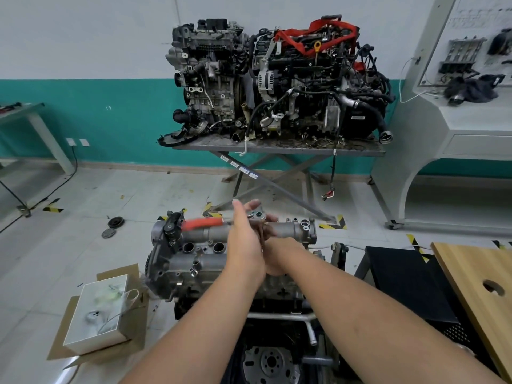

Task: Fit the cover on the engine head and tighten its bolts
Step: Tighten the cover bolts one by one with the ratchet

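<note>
- Left hand (243, 239), fingers straight, presses against a small metal cover (257, 215) held above the engine head (235, 245).
- Right hand (273, 239) is mostly hidden; its grip is unclear.
- Red-handled tool (202, 224) lies blurred beside them.
- Risk: the cover could slip into the open bores.
</note>
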Motion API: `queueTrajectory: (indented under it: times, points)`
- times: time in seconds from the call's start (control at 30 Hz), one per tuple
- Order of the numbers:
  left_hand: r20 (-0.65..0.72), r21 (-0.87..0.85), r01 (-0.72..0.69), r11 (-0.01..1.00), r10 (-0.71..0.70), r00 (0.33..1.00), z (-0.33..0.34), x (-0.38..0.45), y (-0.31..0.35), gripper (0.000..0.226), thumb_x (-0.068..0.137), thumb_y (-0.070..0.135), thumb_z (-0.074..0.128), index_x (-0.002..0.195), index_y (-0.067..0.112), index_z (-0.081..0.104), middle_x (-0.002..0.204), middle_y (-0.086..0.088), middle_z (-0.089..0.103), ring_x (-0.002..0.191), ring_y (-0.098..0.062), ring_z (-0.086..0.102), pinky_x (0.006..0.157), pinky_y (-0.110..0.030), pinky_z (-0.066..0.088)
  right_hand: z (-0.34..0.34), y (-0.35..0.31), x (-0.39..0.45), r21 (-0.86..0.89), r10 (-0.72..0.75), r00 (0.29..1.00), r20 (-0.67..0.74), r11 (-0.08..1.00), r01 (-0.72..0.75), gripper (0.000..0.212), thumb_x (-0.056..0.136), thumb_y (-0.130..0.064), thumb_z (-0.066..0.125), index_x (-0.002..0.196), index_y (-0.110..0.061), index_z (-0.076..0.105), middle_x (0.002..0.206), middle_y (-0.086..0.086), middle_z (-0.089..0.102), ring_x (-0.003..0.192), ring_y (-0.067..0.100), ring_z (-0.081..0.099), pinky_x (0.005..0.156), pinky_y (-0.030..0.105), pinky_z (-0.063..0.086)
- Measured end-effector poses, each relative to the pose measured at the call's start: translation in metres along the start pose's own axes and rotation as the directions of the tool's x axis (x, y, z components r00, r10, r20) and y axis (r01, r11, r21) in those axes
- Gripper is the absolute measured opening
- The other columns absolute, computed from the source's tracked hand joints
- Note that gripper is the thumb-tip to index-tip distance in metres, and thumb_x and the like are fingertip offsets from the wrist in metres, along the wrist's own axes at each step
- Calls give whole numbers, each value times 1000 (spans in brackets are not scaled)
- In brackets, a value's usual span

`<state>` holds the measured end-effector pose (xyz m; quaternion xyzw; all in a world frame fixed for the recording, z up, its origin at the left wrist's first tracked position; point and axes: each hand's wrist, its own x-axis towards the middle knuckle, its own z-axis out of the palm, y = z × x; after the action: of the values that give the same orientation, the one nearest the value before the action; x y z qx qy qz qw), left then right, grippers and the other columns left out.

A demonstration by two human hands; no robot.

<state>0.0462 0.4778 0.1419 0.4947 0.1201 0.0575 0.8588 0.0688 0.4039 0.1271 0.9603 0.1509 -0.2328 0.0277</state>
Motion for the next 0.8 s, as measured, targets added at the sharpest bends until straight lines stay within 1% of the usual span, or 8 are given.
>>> queueTrajectory:
  times: [0.07,0.2,0.33,0.47,0.57,0.67,0.73,0.8]
  points:
    - [-27,4,130,991,-130,991,-3,10,12,39,103,49,46,95,16,64,64,-4,65,51,-16,59,53,-27,50,0,1,0,98,33,999,0,995,-33,41,100,-28,42,138,-14,47,126,7,58,112,27,56,93,35,47]
    - [80,391,183,902,-232,970,-8,25,39,18,100,29,50,99,12,57,62,-4,65,61,-23,70,70,-38,56,-2,2,1,265,49,999,-13,963,-44,38,92,-30,55,125,-12,60,119,12,63,110,34,60,89,41,49]
    - [83,583,209,785,-313,946,-1,29,54,13,96,20,49,97,8,54,59,-3,64,65,-25,73,62,-32,57,-4,0,3,183,74,997,5,980,-73,37,94,-33,48,127,-18,55,101,3,55,92,26,54,76,35,47]
    - [82,626,191,756,-307,948,4,31,52,16,95,19,47,94,6,56,58,-3,64,66,-27,74,61,-32,55,-4,3,3,195,60,998,6,979,-60,33,94,-31,48,125,-19,55,108,5,59,100,28,58,80,36,49]
    - [80,709,163,687,-307,948,7,29,57,18,93,18,46,91,4,57,64,-8,70,63,-22,74,58,-28,56,-3,3,3,186,64,998,10,980,-64,34,94,-33,48,123,-19,56,105,4,57,95,26,54,76,35,46]
    - [85,849,74,524,-274,958,11,24,65,20,90,19,43,87,6,58,74,-11,75,49,-13,66,59,-27,44,-3,3,3,199,62,998,10,978,-63,33,93,-32,48,123,-21,56,107,3,57,95,26,51,75,34,44]
    - [112,917,-6,400,-243,963,14,24,70,20,91,17,43,90,5,58,67,-6,73,52,-13,67,56,-27,40,-1,3,5,202,53,998,13,978,-55,28,93,-32,48,116,-20,57,101,2,57,93,26,54,73,34,45]
    - [183,973,-150,173,-192,964,17,25,74,18,95,16,45,94,5,60,70,-2,72,60,-15,67,55,-29,42,-1,3,5,185,33,999,10,982,-34,22,93,-33,48,106,-18,57,99,3,59,92,26,57,72,34,45]
